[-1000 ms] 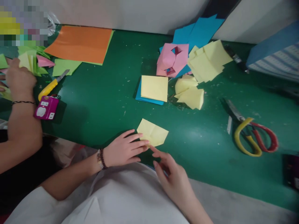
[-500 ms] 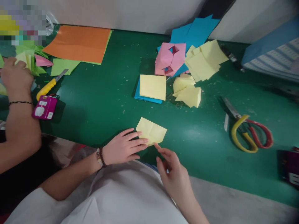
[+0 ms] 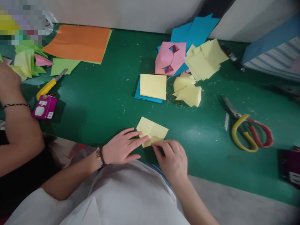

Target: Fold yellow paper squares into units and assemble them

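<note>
A small pale yellow sheet of paper [image 3: 155, 130] with crease lines lies near the front edge of the green table [image 3: 105, 93]. My left hand [image 3: 123, 146] rests on its left side, palm down and fingers spread. At the paper's lower edge, the thumb and index finger of my right hand [image 3: 172, 159] pinch the border. Beyond my hands sits a stack of yellow paper squares [image 3: 153, 87] on folded blue paper [image 3: 137, 93]. Folded yellow paper pieces [image 3: 191, 94] lie just right of that stack.
Scissors [image 3: 248, 129] with yellow and red handles lie at the right. A pink folded paper shape [image 3: 170, 58] and blue sheets [image 3: 199, 28] are at the back. At left are a yellow cutter [image 3: 48, 87], a purple box [image 3: 45, 107] and a co-worker's arm [image 3: 20, 125].
My right hand has turned palm down and closed its fingertips on the paper's lower edge. The left hand's fingers have shifted slightly. The co-worker's hand has moved left and nearer.
</note>
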Motion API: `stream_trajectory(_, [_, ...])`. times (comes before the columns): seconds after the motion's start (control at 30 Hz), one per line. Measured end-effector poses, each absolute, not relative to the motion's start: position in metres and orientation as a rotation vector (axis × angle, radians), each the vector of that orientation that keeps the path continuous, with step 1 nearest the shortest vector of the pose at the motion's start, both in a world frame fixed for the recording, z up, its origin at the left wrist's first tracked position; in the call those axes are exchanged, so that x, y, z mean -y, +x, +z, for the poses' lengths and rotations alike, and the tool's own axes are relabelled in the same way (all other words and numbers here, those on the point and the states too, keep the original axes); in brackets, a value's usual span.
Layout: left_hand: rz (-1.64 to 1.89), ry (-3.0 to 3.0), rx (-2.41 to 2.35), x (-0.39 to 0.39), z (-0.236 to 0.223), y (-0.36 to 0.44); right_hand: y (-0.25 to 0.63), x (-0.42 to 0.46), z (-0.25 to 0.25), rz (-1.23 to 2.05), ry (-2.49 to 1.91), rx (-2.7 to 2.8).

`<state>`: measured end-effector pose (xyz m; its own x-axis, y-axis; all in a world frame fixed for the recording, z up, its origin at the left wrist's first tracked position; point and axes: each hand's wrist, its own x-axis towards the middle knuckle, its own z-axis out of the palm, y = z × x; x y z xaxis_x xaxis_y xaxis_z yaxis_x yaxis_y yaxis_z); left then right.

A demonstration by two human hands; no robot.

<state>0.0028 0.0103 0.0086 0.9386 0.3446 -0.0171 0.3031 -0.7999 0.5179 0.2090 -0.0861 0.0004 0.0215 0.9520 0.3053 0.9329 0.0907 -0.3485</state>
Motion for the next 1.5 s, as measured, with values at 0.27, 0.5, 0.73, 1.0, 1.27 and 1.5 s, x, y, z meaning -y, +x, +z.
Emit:
stream_trajectory(0.27, [0.125,2.538,-0.463,-0.01,0.006,0.003,0.187,0.086,-0.003,0.131,-1.772,2.045])
stream_trajectory(0.5, [0.133,2.573,-0.461,-0.01,0.006,0.003,0.194,0.084,0.001,0.276,-1.659,1.875])
stream_trajectory(0.73, [0.1,2.644,-0.398,-0.011,0.007,0.002,0.236,0.074,0.005,0.187,-1.804,1.814])
stream_trajectory(1.0, [0.169,2.699,-0.337,-0.012,0.005,0.0,0.24,0.072,0.0,0.234,-1.761,1.879])
stream_trajectory(1.27, [0.249,2.693,-0.209,-0.029,0.007,0.006,0.276,0.059,0.003,0.273,-1.473,2.215])
stream_trajectory(1.5, [0.163,2.792,-0.333,-0.031,0.011,0.007,0.277,0.064,-0.001,0.269,-1.372,2.274])
